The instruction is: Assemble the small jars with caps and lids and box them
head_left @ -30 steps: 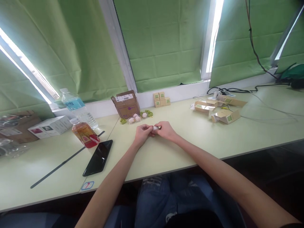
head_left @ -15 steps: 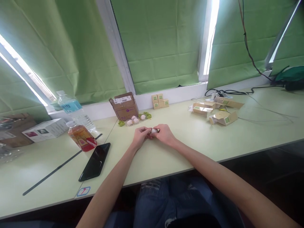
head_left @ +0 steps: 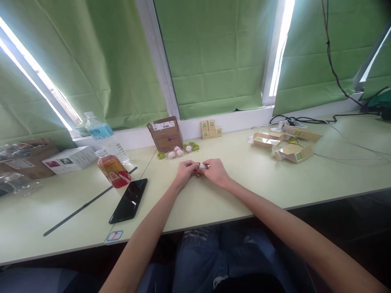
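Note:
My left hand [head_left: 185,173] and my right hand [head_left: 216,171] meet just above the pale table, fingertips pinched together. Between them is a small white object [head_left: 203,166], mostly covered by the fingers, so its kind cannot be made out. Both hands appear to grip it, the right from its right end. Beyond the hands lie several small pale pink rounded pieces [head_left: 179,152] and green flower-like pieces [head_left: 193,145], close to an upright brown cardboard box [head_left: 167,138]. Several small tan boxes with green squares [head_left: 211,132] are stacked by the wall.
A black phone [head_left: 128,201], a bottle of reddish drink [head_left: 114,170] and a large clear water bottle [head_left: 105,136] are on the left. A white box [head_left: 70,158] sits farther left. Opened tan cartons [head_left: 295,152] and cables [head_left: 317,121] lie at right.
The camera view has turned a little to the left, so the scene sits farther right. Both hands remain together around the small white object, with little visible change in their grip.

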Available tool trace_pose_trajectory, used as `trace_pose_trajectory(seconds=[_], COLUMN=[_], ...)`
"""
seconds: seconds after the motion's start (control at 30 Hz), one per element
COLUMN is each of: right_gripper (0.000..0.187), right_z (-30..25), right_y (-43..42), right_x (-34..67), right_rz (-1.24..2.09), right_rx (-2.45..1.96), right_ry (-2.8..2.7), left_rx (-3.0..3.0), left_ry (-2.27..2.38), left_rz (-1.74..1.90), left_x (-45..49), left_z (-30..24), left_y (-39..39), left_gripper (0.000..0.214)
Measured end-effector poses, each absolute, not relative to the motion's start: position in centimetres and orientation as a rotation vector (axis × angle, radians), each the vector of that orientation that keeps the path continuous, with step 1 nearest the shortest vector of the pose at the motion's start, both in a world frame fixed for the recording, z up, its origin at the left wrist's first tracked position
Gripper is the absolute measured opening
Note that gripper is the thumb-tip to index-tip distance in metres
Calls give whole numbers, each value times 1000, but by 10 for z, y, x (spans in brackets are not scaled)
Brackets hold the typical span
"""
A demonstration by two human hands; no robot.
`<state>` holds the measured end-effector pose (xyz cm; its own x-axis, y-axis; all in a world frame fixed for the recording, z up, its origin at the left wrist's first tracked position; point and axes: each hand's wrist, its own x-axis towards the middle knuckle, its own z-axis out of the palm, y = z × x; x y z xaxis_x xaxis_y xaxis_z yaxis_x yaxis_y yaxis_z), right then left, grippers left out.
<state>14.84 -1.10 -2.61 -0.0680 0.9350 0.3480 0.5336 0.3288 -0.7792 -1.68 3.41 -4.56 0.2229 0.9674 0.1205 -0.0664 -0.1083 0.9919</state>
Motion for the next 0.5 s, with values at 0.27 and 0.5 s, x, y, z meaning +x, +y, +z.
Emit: trace_pose_trajectory(seconds=[0.27, 0.5], right_gripper=[18, 13], right_z=[-29, -35], right_y=[-7, -1], right_x=[155, 158], right_rz=[581, 491], right_rx=[-1292, -1248], right_ry=[-1748, -1800], left_rx=[1340, 1316], left_ry=[918, 886], left_rz=[1087, 1089], left_x=[-19, -19], left_z=[-41, -40], left_y=[33, 31], left_gripper=[33, 37])
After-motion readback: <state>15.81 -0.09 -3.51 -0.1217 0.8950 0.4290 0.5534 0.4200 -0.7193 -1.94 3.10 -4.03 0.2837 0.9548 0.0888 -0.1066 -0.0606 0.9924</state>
